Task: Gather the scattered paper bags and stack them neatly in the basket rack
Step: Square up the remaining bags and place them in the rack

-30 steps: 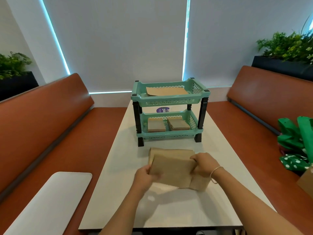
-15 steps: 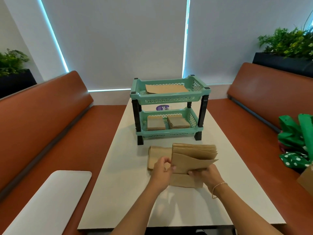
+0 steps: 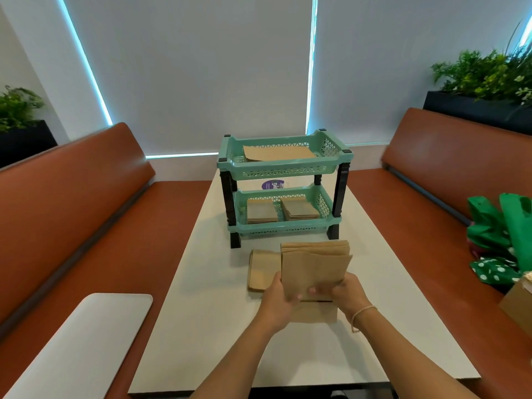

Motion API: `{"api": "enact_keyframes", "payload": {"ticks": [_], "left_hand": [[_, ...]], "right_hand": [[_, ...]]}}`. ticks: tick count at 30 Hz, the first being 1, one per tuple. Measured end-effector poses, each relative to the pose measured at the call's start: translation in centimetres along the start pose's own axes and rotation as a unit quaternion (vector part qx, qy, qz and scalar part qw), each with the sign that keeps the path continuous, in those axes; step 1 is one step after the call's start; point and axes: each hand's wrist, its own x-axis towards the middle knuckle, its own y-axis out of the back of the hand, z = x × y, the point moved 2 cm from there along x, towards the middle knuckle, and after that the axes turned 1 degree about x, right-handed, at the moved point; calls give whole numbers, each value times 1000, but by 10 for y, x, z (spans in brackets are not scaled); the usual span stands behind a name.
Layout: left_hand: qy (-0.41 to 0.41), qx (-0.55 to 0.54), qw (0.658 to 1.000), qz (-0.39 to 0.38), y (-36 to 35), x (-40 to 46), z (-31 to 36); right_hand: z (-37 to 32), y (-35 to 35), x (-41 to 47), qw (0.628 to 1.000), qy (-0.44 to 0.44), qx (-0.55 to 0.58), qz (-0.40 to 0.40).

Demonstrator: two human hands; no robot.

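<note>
Brown paper bundle: a sheaf of flat paper bags (image 3: pixel 315 269) stands on edge, lifted just above the table (image 3: pixel 207 326), near its middle and in front of the basket rack (image 3: pixel 283 168).
Left hand: the left hand (image 3: pixel 277 300) wraps the sheaf's lower left corner, fingers curled round it.
Right hand: the right hand (image 3: pixel 344 293) pinches the lower right edge, fingers bent onto the paper.
Loose bags: one bag (image 3: pixel 263 269) lies flat just left of the sheaf; another (image 3: pixel 316 312) lies under the hands.
Rack contents: a larger bag (image 3: pixel 277 152) in the top basket; two small stacks (image 3: pixel 283 210) side by side in the lower one.
Risk, slipping: the upper edges fan unevenly, so I judge a loose hold could let sheets slide out and scatter.
Risk, snagging: an unsquared sheaf may catch a basket rim or a black post (image 3: pixel 339 194) and crumple.
Risk, leftovers: the two flat bags could be forgotten.
Writing: a purple sticker (image 3: pixel 272 185) shows behind the rack; its letters are too small to read.
</note>
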Motion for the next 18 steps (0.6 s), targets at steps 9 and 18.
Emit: {"api": "enact_keyframes", "payload": {"ticks": [9,18], "left_hand": [[37,-99,994,12,26,5,2],[-57,-393,915,66,62,34,113]], "right_hand": [[-37,-3,12,996,18,88,4],[-153,-31,45,929,73,360,-35]]}}
